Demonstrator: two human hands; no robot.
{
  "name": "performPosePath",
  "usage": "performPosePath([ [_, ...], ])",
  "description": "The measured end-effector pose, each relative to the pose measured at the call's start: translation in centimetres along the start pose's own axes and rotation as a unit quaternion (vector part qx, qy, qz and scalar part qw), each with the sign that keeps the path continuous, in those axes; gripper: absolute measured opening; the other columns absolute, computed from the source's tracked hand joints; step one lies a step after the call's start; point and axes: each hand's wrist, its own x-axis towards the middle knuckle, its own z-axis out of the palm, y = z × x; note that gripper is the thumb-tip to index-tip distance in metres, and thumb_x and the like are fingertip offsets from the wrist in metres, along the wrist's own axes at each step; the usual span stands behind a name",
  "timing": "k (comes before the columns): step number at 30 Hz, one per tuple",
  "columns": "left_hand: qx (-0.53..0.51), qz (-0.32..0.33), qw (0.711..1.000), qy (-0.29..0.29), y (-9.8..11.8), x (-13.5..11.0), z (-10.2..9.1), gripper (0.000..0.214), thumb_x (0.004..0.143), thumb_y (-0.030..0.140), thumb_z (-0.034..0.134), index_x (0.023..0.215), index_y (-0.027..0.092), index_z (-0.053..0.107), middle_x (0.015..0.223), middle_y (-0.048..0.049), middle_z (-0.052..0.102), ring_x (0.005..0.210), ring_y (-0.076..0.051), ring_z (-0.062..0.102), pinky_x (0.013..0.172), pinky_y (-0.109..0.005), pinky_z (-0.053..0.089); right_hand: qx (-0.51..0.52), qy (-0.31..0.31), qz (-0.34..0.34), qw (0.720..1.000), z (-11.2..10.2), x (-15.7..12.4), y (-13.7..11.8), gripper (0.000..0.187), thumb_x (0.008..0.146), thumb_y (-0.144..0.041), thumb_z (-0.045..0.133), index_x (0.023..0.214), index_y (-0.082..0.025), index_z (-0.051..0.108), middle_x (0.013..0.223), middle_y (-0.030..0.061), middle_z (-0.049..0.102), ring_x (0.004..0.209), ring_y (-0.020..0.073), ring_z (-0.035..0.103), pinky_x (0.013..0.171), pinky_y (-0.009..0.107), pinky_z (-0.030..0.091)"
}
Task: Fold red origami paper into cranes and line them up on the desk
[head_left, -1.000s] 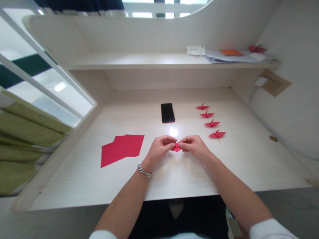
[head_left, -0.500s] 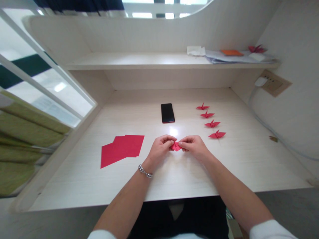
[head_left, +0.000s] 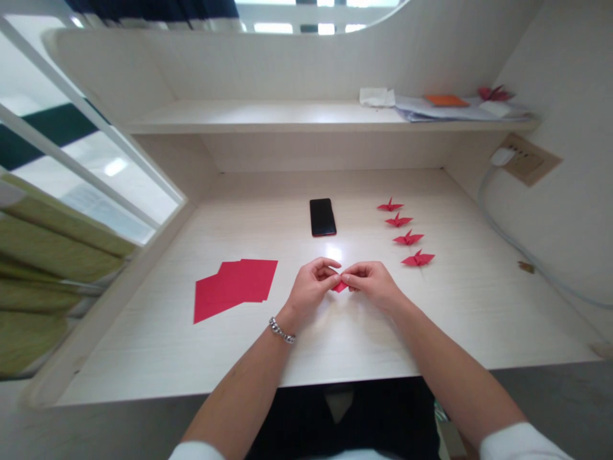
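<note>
One pale wooden desk (head_left: 335, 345) fills the view, closed in by side walls, with a shelf (head_left: 249, 118) running across above its back edge. At the right end of the shelf lies a loose pile of papers (head_left: 450, 110). On the desk surface, left of centre, a fanned stack of red paper sheets (head_left: 234, 289) lies flat, well apart from the hands. Both forearms enter from the near edge and meet at the middle of the desk. The left hand (head_left: 310, 292) is curled, its thumb and forefinger closed in a pinch on the left side of a small folded red piece (head_left: 340, 287); the right hand (head_left: 374, 285) is curled likewise and pinches the right side of the same piece. The folded red piece sits between the two sets of fingertips, at or just above the desk surface – contact with the desk cannot be determined. A black phone (head_left: 322, 216) lies face up beyond the hands, near the desk centre. To the right of the phone, four red paper cranes (head_left: 407, 238) stand in a slanted row, the nearest one just beyond the right hand. A metal chain bracelet (head_left: 281, 330) circles the left wrist.
</note>
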Motion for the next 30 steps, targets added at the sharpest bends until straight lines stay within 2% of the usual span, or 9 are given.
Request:
performPosePath([
  [5, 0.019, 0.037, 0.998, 0.056, -0.01, 0.01, 0.04, 0.028, 0.072, 0.023, 0.075, 0.095, 0.014, 0.062, 0.072, -0.0032, 0.068, 0.064, -0.013, 0.064, 0.061, -0.024, 0.049, 0.049, 0.041, -0.010, 0.998, -0.36, 0.29, 0.21, 0.030, 0.065, -0.037, 0.079, 0.085, -0.015, 0.073, 0.067, 0.0035, 0.069, 0.058, 0.0139, 0.061, 0.058, 0.028, 0.049],
  [11, 0.043, 0.013, 0.998, 0.034, -0.07, 0.03, 0.14, 0.025, 0.073, 0.026, 0.074, 0.092, 0.013, 0.065, 0.074, -0.0053, 0.068, 0.066, -0.015, 0.065, 0.061, -0.026, 0.051, 0.023, 0.041, -0.037, 0.998, -0.40, 0.36, 0.37, 0.028, 0.064, -0.034, 0.080, 0.083, -0.015, 0.071, 0.065, 0.0026, 0.068, 0.058, 0.0139, 0.062, 0.057, 0.027, 0.049],
  [14, 0.041, 0.024, 0.997, 0.053, -0.01, 0.04, 0.19, 0.024, 0.071, 0.026, 0.076, 0.088, 0.013, 0.065, 0.074, -0.0048, 0.068, 0.064, -0.014, 0.063, 0.060, -0.025, 0.050, 0.055, 0.040, -0.030, 0.997, -0.45, 0.41, 0.36, 0.032, 0.067, -0.036, 0.078, 0.089, -0.015, 0.069, 0.068, 0.0029, 0.070, 0.060, 0.0146, 0.064, 0.059, 0.028, 0.051],
  [19, 0.032, 0.039, 0.994, 0.098, 0.11, 0.05, 0.11, 0.024, 0.069, 0.025, 0.078, 0.086, 0.013, 0.065, 0.073, -0.0031, 0.067, 0.061, -0.012, 0.061, 0.056, -0.024, 0.049, 0.089, 0.075, -0.034, 0.993, -0.73, 0.62, 0.39, 0.032, 0.072, -0.041, 0.074, 0.091, -0.016, 0.068, 0.076, 0.0051, 0.072, 0.065, 0.0154, 0.067, 0.064, 0.029, 0.054],
  [25, 0.032, 0.043, 0.995, 0.083, -0.04, -0.03, 0.13, 0.023, 0.070, 0.023, 0.078, 0.086, 0.013, 0.064, 0.073, -0.0034, 0.067, 0.062, -0.012, 0.061, 0.058, -0.024, 0.049, 0.017, 0.064, -0.074, 0.995, -0.35, 0.54, 0.63, 0.024, 0.071, -0.033, 0.075, 0.087, -0.016, 0.068, 0.069, 0.0024, 0.068, 0.061, 0.0145, 0.063, 0.059, 0.028, 0.050],
  [30, 0.013, 0.034, 0.997, 0.074, 0.01, -0.06, 0.30, 0.025, 0.069, 0.023, 0.078, 0.087, 0.013, 0.064, 0.072, -0.0027, 0.066, 0.061, -0.012, 0.061, 0.056, -0.024, 0.049, 0.037, 0.063, -0.094, 0.993, -0.30, 0.48, 0.57, 0.020, 0.073, -0.030, 0.074, 0.086, -0.017, 0.064, 0.065, -0.0007, 0.065, 0.059, 0.0127, 0.060, 0.057, 0.026, 0.048],
])
